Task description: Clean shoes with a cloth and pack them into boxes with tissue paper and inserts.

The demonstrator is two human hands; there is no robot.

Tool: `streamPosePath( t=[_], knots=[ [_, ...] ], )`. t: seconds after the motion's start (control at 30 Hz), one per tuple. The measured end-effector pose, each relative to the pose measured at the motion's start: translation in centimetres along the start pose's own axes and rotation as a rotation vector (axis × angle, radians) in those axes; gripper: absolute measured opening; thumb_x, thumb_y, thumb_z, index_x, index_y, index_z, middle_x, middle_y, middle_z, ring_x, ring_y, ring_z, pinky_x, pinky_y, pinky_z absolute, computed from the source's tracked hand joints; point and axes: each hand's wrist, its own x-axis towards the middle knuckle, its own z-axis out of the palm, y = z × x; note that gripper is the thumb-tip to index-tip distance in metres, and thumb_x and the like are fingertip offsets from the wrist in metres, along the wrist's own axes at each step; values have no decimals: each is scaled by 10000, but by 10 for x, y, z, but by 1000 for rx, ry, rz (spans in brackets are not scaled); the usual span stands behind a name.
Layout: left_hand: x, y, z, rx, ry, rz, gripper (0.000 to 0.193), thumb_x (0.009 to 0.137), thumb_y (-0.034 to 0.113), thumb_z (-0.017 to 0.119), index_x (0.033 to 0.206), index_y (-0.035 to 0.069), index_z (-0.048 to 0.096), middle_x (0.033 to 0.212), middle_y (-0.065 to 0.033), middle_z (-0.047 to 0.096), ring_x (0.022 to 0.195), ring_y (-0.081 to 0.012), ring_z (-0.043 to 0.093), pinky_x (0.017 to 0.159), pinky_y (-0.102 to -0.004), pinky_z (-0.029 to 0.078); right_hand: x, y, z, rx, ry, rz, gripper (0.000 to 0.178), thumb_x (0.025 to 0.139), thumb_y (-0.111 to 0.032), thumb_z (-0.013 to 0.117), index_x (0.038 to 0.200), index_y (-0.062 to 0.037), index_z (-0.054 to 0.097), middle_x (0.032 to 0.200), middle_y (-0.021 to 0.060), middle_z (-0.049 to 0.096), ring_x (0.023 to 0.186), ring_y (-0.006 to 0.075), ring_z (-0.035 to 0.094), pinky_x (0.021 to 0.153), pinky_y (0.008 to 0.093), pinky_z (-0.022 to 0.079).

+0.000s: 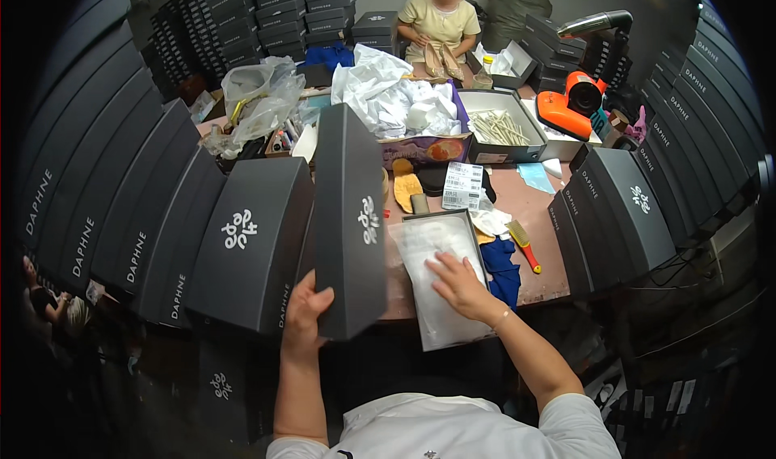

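My left hand [305,307] grips the lower end of a dark grey shoebox lid [349,216], thumb across its side. The lid stands on edge, turned steeply, beside a stack of closed shoeboxes. Directly before me an open shoebox [440,342] lies at the table's front edge, its near end over it. White tissue paper [428,297] covers what is inside, so the contents are hidden. Flat on that paper rests my right hand [462,285], fingers spread and holding nothing.
Dark shoebox rows [250,249] flank me left, and more [626,208] right. Beyond the open box lie a label sheet [463,186], a yellow-and-red brush [524,245] and blue cloth [503,274]. Farther off are a carton of crumpled paper [396,148], an orange heat gun [563,117] and a seated person [436,26].
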Motion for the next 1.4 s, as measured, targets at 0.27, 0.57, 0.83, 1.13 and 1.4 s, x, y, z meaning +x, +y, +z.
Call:
streamPosePath(
  t=[0.27, 0.57, 0.83, 1.13, 1.4],
  knots=[
    [-6, -125, 16, 763, -253, 56, 722, 841, 419, 716, 1337, -42, 467, 1468, -206, 321, 1377, -314, 328, 1123, -399, 278, -62, 13, -54, 880, 304, 534, 560, 1010, -422, 433, 1312, 46, 487, 1180, 127, 609, 1069, 162, 571, 918, 294, 460],
    [32, -210, -22, 249, 107, -314, 342, 934, 257, 619, 1127, -17, 549, 986, -95, 638, 808, -161, 642, 674, -260, 526, -10, 47, 2, 356, 218, 622, 628, 868, -539, 566, 1044, 61, 628, 1038, 306, 625, 987, 443, 608, 842, 479, 478],
    [12, -211, -21, -233, 55, -390, 586, 956, 442, 497, 1376, 40, 424, 1321, -141, 524, 1165, -282, 551, 1002, -395, 448, -27, 20, 12, 583, 399, 261, 860, 839, -544, 638, 1410, 38, 364, 1341, 313, 437, 1254, 386, 463, 1060, 403, 347],
    [126, -109, 253, -141, -341, -278, 495, 965, 436, 511, 1270, 46, 487, 1253, -145, 561, 1116, -264, 579, 953, -427, 480, -92, 26, -341, -444, 491, 425, 629, 847, -493, 618, 1256, -22, 542, 1151, 227, 623, 1069, 372, 604, 898, 435, 489],
    [48, -52, 191, 384, -631, 135, 683, 900, 120, 603, 1487, 20, 267, 1508, -168, 312, 1376, -283, 352, 1104, -384, 299, -130, 79, -322, -682, 549, 966, 558, 859, -437, 625, 1221, -13, 613, 1323, 231, 528, 1290, 444, 426, 1014, 702, 247]
  ],
)
